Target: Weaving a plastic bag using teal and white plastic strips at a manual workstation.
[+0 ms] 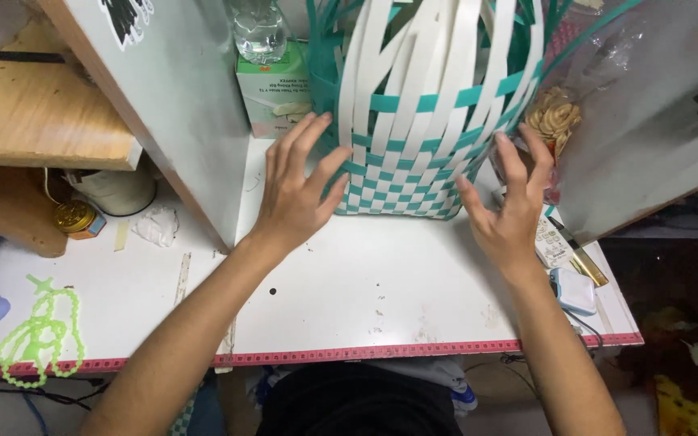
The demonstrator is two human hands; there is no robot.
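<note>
both hands rest open-palmed on the half-woven basket (pixel 414 129) at the back of the white tabletop (pixel 365 282): left hand (pixel 296 190) flat, right hand (pixel 510 202) spread. press evenly so strips stay snug.

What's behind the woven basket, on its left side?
Behind the woven basket, at left, stand a green carton and a clear bottle. The basket hides anything directly behind it.

Two hands (pixel 296 198), one woven basket (pixel 418 121), one bottle (pixel 258 31), one carton (pixel 272 93), one table (pixel 381 282).
</note>
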